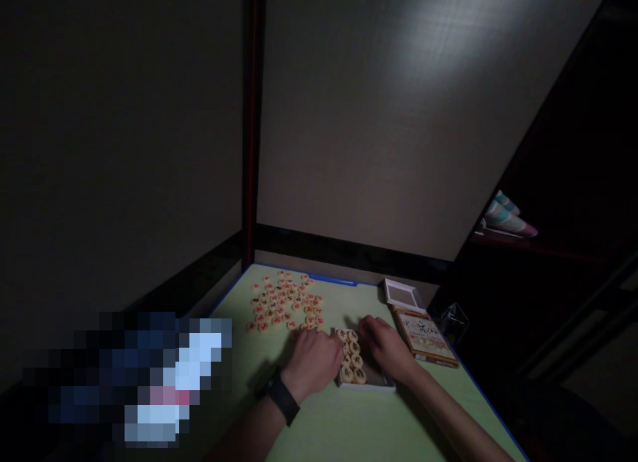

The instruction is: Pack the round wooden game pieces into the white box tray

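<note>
Round Chinese chess pieces [357, 361] stand in two columns in the left part of a shallow white-edged box tray [376, 374]. My left hand [315, 361], with a dark watch on its wrist, is closed at the tray's left rim beside the pieces. Its fingertips are hidden, so what they hold does not show. Across the tray, my right hand [386, 346] has curled fingers by the far right corner; anything in them is out of sight. Many loose chess pieces [280, 307], with red or dark characters, lie scattered beyond my left hand.
Along the right side of the green table [319, 425] lie a printed box cover [426, 336] and a white-edged open box part [403, 296]. Beyond the table's right edge stands a wire-like container [453, 321]. Cabinet panels [359, 149] rise behind. A blurred patch covers the lower left.
</note>
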Demonstrator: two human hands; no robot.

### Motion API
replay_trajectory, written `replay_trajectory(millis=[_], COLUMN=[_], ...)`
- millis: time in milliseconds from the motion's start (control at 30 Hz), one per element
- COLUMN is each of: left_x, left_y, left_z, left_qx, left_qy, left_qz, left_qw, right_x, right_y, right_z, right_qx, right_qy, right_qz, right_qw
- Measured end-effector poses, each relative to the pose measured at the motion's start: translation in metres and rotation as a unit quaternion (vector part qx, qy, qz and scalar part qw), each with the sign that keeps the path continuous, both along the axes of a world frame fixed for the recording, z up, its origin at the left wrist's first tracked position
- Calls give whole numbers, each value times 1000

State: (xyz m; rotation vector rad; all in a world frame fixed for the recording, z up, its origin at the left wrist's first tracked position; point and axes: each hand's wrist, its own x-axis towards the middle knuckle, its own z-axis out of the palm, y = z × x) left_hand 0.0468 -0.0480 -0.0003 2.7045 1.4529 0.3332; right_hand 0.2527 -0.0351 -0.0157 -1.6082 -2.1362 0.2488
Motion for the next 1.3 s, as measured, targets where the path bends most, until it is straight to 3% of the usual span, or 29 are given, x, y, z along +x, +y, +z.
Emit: replay_trajectory(millis=[267,400,500,667,767,867,933,1100,1300], left_x=[1,-4,-13,-38,-55,-66,-68,-61,-58], left_y=[2,6,14,34,49,61,65,60,56], left_z=[-3,2,12,22,18,7,-1,-12,-16], left_qx=[1,6,18,38,64,78,80,53,23], left_qy=[-1,-16,-27,-50,-74,-99,-105,-44,-16], left_qz=[4,34,90,245,329,385,374,276,247], left_qw=[1000,999,995,967,939,914,918,959,969], right_x=[-6,1,9,19,22,22,20,15,14], right_y=[10,9,7,-1,-2,0,0,0,1], right_z=[-3,-1,-3,-9,-12,-15,-17,-20,-23], right_qx=[8,17,48,106,97,66,46,32,24], right_qy=[-5,11,40,108,105,40,-13,-91,-80], right_qz=[9,-3,-12,-70,-122,-135,-125,-122,-115], right_qw=[1000,1000,998,986,982,988,991,988,990])
